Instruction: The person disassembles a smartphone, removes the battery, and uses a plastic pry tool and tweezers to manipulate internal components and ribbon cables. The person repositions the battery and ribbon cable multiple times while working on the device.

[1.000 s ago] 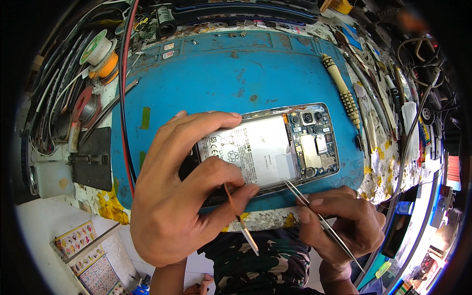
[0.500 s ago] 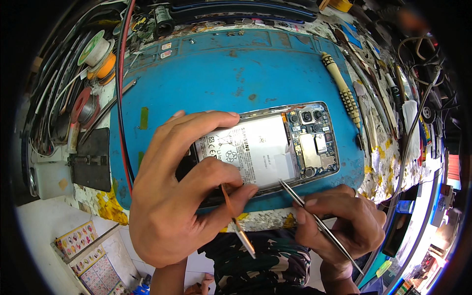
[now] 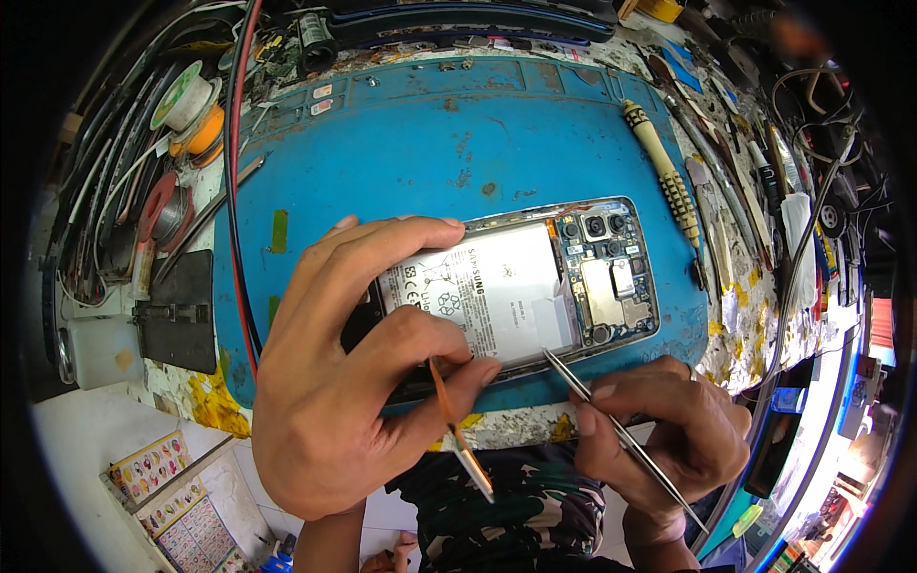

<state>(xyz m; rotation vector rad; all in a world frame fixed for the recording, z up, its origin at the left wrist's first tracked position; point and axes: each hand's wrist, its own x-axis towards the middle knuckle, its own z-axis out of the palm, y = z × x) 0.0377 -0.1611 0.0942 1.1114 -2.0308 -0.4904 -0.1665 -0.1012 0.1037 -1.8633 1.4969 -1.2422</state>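
Note:
An opened smartphone [image 3: 619,256] lies back-up on the blue mat, showing a white printed battery [image 3: 506,301] and a circuit board with several camera lenses. My left hand [image 3: 330,382] is closed across its left part, index finger on the far edge and thumb at the near edge. A thin orange strip with a pale, shiny pointed end [image 3: 465,449] sticks out below that hand's fingers; its exact kind is unclear. In my right hand [image 3: 673,420] are steel tweezers [image 3: 623,441], pinched between thumb and fingers. Their tips touch or hover at the battery's near right corner.
The blue mat [image 3: 382,143] covers most of the bench. A beige-handled tool [image 3: 659,162] lies along its right side, beside more tools and cables. Solder and wire spools [image 3: 172,215] stand at left. A red and black cable [image 3: 232,191] crosses the mat's left edge.

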